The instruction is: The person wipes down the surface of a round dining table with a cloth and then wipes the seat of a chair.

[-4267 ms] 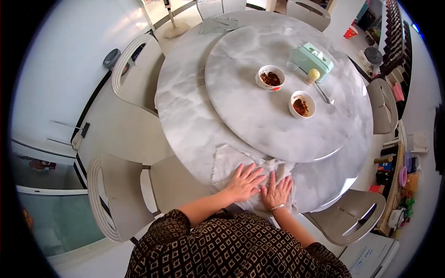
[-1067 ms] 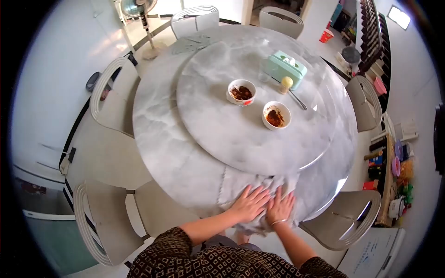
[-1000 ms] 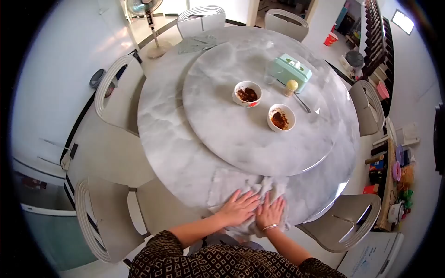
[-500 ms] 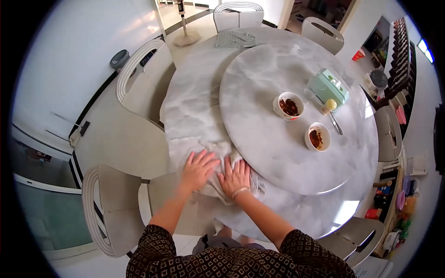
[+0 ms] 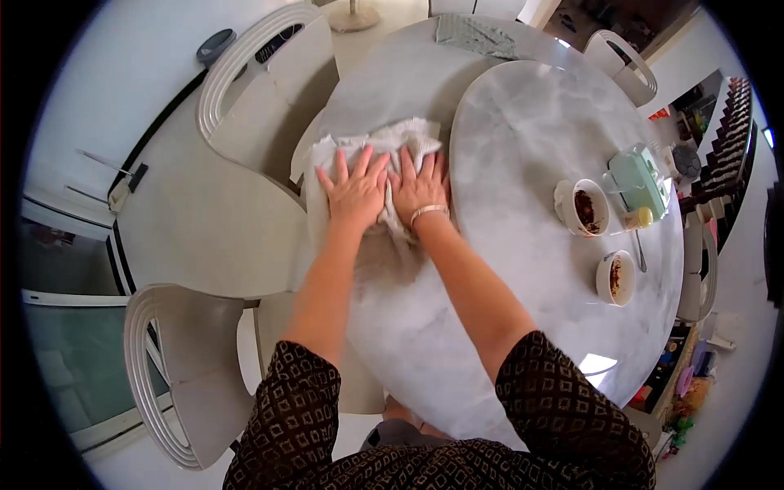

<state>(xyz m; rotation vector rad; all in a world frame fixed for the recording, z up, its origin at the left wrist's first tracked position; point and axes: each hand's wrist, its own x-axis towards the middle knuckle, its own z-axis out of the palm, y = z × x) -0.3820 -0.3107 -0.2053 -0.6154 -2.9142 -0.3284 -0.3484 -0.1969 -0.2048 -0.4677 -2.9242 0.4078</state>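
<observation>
A crumpled whitish cloth (image 5: 398, 245) lies on the grey marbled round table (image 5: 384, 91), beside the raised turntable. My left hand (image 5: 357, 189) presses flat on the cloth with its fingers spread. Close to its right, my right hand (image 5: 419, 188), with a bracelet at the wrist, lies flat on the same cloth, fingers stretched out. Neither hand grips the cloth; both push down on it from above. Part of the cloth is hidden under the palms.
The turntable (image 5: 523, 237) bears two white bowls with dark red food remains, one farther (image 5: 599, 208) and one nearer (image 5: 615, 278). Beside them are a green tissue box (image 5: 641, 178), a yellow-capped jar (image 5: 639, 218) and a spoon (image 5: 641, 251). A folded greenish cloth (image 5: 476, 36) lies at the far edge. Chairs (image 5: 273, 102) surround the table.
Both hands have slid the cloth forward along the left side of the table, away from my body. The view has shifted, so the bowls and tissue box appear farther right.
</observation>
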